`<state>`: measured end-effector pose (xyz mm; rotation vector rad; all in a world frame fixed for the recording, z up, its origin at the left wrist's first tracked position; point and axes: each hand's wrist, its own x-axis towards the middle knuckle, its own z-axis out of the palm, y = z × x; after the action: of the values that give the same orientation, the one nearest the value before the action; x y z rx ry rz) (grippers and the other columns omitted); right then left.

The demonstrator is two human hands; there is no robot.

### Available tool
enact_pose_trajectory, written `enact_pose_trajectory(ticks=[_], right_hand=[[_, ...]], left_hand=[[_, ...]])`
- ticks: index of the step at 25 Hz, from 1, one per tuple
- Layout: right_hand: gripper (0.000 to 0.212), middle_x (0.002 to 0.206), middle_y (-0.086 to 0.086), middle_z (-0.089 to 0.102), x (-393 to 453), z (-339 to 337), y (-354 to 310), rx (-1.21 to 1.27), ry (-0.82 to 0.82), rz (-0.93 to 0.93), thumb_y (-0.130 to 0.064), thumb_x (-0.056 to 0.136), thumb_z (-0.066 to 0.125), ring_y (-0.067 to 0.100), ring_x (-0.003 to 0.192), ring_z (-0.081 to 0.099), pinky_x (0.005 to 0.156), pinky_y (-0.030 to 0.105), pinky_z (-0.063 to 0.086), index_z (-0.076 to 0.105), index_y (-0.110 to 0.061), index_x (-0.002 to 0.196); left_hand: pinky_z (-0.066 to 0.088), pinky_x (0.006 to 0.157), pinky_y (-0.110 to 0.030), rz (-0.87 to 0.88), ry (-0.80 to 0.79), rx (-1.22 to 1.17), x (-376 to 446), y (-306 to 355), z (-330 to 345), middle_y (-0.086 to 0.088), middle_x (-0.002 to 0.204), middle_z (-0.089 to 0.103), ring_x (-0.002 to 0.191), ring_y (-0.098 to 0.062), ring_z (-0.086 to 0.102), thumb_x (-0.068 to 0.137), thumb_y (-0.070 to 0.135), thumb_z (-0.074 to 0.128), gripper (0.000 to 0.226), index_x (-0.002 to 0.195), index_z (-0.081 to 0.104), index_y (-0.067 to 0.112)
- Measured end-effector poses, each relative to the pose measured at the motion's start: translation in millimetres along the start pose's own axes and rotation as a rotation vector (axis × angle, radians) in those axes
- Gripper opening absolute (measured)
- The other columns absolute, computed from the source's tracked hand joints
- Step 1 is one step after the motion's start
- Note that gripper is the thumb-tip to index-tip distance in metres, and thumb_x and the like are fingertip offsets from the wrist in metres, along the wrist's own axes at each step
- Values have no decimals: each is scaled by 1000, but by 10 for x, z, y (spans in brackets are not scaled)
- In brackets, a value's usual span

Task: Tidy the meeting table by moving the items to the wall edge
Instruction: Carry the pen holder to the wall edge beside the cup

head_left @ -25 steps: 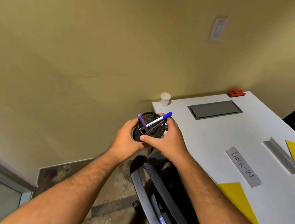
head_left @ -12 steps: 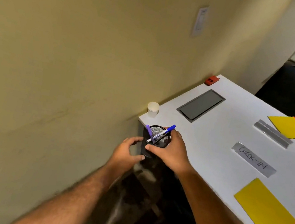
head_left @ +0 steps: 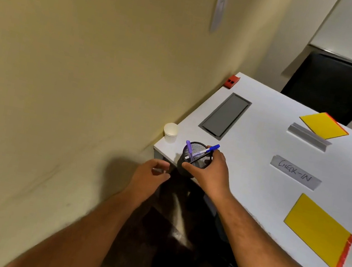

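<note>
The right hand (head_left: 209, 174) reaches forward from a straight, extended forearm, and its grip wraps the black mesh cylindrical pen holder (head_left: 194, 159) from the right side, thumb across the near rim and fingers curled round the far side. The holder sits at the near corner of the white counter (head_left: 261, 153), close to the wall edge, tilted slightly toward the camera; whether its base rests fully on the surface cannot be told. Inside it lean 2 pens: a blue-capped white pen (head_left: 204, 151) slanting right and a purple pen (head_left: 188, 148) slanting left.

The left hand (head_left: 150, 177) hovers just left of the holder, off the counter's corner, palm turned inward with fingers loosely curled and parted, its grip holding nothing and not touching the holder.

A small white paper cup (head_left: 170, 132) stands at the wall edge just beyond the holder. Farther along the counter lie a grey label reading "CHECK-IN" (head_left: 295, 172), 2 yellow sheets with red edges, one near (head_left: 317, 231) and one far (head_left: 323, 125), and a red block (head_left: 231, 81) by the wall.
</note>
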<state>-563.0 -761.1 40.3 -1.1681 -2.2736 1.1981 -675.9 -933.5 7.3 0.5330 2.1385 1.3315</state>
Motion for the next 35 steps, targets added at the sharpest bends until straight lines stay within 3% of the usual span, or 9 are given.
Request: enact_pose_trajectory(ticks=[3,7,11,15,18,22,28,32,35], right_hand=[[89,124,-7,57,412,96,63,23,29,44,-52,61,94,11,105,60,84,24,50,55,-20,134],[86,117,-8,59,1154,291,178,25,4,81,-49,62,96,13,103,63,74,20,55,53,-19,131],[97,128,-3,61,1910,497,240,10,-26,94,-52,59,94,17,114,64,89,35,61,50,-19,139],[95,133,4,56,2550,603,293,-26,-104,95,-40,65,97,20,117,60,87,29,55,49,-12,142],[94,135,5,55,2889,657,327,-39,-125,88,-38,68,96,21,120,59,85,27,52,48,-12,144],[91,138,6,54,3198,739,311,-94,-191,41,-37,71,93,22,120,58,83,27,47,48,-12,146],[89,138,4,56,3410,936,271,-154,-312,-13,-38,71,90,23,121,61,89,31,54,48,-15,145],[100,146,6,52,3538,1006,301,-145,-394,4,-37,70,91,26,128,57,97,35,54,41,-14,153],[111,151,8,49,3550,994,331,-82,-434,18,-36,67,95,27,136,52,106,39,49,34,-16,158]], left_hand=[[50,76,-24,0,-51,48,265,50,-145,11,106,73,83,-9,66,86,13,80,30,112,74,26],[55,71,-20,7,38,55,926,159,-372,5,102,78,72,-9,64,80,7,84,31,107,76,20],[51,67,-16,-22,54,113,1648,371,-322,3,102,77,69,-8,60,83,9,80,26,105,76,20],[44,58,-8,-46,14,176,2257,449,-44,-2,98,77,53,0,51,84,6,77,24,104,77,17],[43,58,-10,-87,1,182,2470,451,88,1,96,75,63,-9,52,85,7,79,19,99,76,19],[47,72,-26,-71,-3,151,2708,408,107,-6,105,75,79,-22,57,83,-2,78,27,90,74,24],[51,86,-37,-38,-44,146,2880,406,120,3,96,72,86,-8,65,84,-11,72,46,92,71,34],[52,86,-35,-72,-80,213,2882,413,142,6,102,72,95,-20,66,89,-1,70,44,93,70,43],[52,88,-33,-112,-87,217,2912,430,119,6,102,72,96,-15,66,90,-5,67,43,94,71,39]])
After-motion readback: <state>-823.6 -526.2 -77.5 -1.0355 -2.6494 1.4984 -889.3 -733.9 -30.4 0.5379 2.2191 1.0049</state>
